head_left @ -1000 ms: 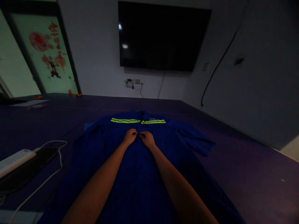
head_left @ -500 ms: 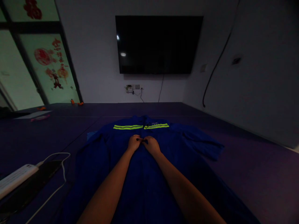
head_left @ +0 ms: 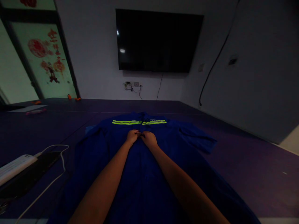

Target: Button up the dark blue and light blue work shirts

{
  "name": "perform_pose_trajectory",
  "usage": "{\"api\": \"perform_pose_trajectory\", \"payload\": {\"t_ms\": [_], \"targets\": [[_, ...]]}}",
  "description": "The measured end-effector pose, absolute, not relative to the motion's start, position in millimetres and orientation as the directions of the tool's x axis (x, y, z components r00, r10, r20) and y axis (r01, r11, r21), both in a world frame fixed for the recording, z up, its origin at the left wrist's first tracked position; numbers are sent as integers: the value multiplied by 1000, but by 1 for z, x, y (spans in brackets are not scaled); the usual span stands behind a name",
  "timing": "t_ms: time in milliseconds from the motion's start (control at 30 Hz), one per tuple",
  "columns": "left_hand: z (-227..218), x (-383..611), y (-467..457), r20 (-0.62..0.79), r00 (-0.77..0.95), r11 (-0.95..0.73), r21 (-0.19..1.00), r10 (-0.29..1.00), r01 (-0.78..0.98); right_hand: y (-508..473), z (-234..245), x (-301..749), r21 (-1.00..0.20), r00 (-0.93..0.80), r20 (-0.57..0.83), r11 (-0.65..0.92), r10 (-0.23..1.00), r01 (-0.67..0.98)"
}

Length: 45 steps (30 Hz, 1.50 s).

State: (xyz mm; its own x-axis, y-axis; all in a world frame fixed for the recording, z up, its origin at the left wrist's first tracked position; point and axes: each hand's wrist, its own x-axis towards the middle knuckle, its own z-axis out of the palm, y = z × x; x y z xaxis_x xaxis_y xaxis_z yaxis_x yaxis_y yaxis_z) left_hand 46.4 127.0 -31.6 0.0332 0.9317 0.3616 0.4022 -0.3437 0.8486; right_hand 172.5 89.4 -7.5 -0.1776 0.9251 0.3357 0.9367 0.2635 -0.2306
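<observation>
Hands (head_left: pixel 149 139) together on the blue garment (head_left: pixel 141 174), any grip indiscernible in shadow.

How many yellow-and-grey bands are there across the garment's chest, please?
2: a left band and a right band, on either side of the centre line of the blue garment.

Lone head view, forward and down; garment (head_left: pixel 142 177) near, wall (head_left: pixel 95 62) beyond.
</observation>
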Motion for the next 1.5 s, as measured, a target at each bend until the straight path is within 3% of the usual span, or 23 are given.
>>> {"api": "perform_pose_trajectory", "payload": {"t_ms": [333, 1000, 1267, 1500], "targets": [[-30, 45, 127, 413, 45, -404, 853, 910, 330, 85, -6, 168, -114, -186, 352, 239, 917, 964], [-35, 44, 134, 410, 57, -397, 827, 910, 399, 84, -3, 169, -43, -244, 356, 277, 902, 960], [-36, 45, 136, 411, 30, -389, 835, 911, 390, 82, -1, 170, -65, -254, 331, 290, 909, 955], [-35, 47, 133, 402, -16, -371, 860, 915, 351, 86, -6, 173, -169, -273, 409, 367, 871, 915]]}}
